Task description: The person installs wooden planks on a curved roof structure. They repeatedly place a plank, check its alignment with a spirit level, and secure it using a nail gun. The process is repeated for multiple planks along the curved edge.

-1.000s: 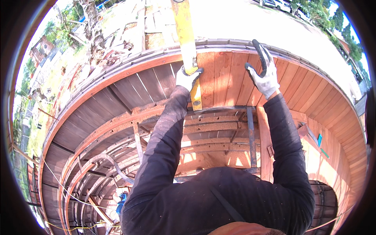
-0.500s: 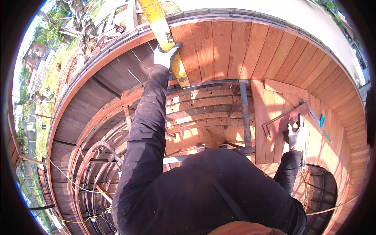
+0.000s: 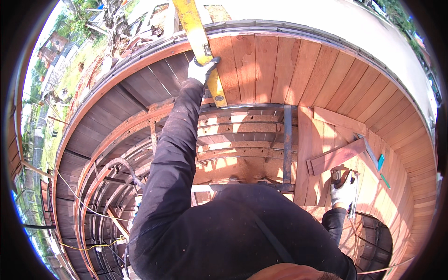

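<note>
My left hand, in a white glove with dark fingertips, is closed round a yellow spirit level. The level lies across the curved plank surface, its near end at the inner edge. On the right, my gloved right hand has thumb and finger curved apart, with a gap between them. It rests over a metal tool, partly hidden, whose kind I cannot make out. Just beyond this hand, a short reddish board lies slantwise on the planks, free of my fingers.
Reddish planks curve round the right; dark planks the left. Below lie open curved ribs and a dark metal bar. A thin metal strip and small green pieces lie right. A yellow cord hangs lower left.
My right hand has let go of the short board and drawn back toward me, over the metal tool. My left hand keeps its hold on the level. The whole view has shifted slightly.
</note>
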The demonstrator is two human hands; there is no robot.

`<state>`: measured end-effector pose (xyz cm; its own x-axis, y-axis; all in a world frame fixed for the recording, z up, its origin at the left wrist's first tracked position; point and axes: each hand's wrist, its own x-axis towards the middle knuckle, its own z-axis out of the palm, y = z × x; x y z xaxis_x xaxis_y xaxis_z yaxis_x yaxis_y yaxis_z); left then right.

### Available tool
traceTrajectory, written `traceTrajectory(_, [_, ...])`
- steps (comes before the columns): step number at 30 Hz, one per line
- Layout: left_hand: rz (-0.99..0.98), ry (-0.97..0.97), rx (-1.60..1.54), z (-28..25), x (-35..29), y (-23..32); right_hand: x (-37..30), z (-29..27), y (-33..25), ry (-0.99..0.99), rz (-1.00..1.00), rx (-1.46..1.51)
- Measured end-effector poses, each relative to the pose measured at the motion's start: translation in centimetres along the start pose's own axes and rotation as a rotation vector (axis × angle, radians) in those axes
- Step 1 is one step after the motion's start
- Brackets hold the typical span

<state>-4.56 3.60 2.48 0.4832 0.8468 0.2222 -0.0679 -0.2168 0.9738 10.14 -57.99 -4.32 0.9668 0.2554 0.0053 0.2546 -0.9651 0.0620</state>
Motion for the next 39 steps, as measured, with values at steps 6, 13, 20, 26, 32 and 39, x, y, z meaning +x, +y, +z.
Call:
traceTrajectory(6, [0.001, -0.016, 0.001, -0.1, 0.2, 0.3, -1.1, 2.6, 1.7, -0.060, 0.139, -0.063])
traceTrajectory(13, [0.010, -0.070, -0.089, 0.1, 0.3, -0.7, -1.4, 4.6, 3.4, 0.242, 0.091, 0.047])
traceTrajectory(20, [0.039, -0.027, -0.021, 0.3, 1.0, -1.6, 0.9, -4.2, 5.6, 0.320, 0.133, 0.849])
traceTrajectory(26, [0.068, -0.045, -0.052, -0.4, 1.1, -2.3, -4.5, -19.3, -6.9, 0.421, -0.407, 1.301])
traceTrajectory(32, [0.035, -0.037, 0.052, -0.5, 1.3, -2.5, -4.3, -20.9, -20.5, 0.126, -0.635, 1.738])
traceTrajectory(39, [0.024, -0.056, 0.024, -0.1, 1.4, -2.5, 1.4, -13.0, -34.7, 0.884, -1.021, 0.291])
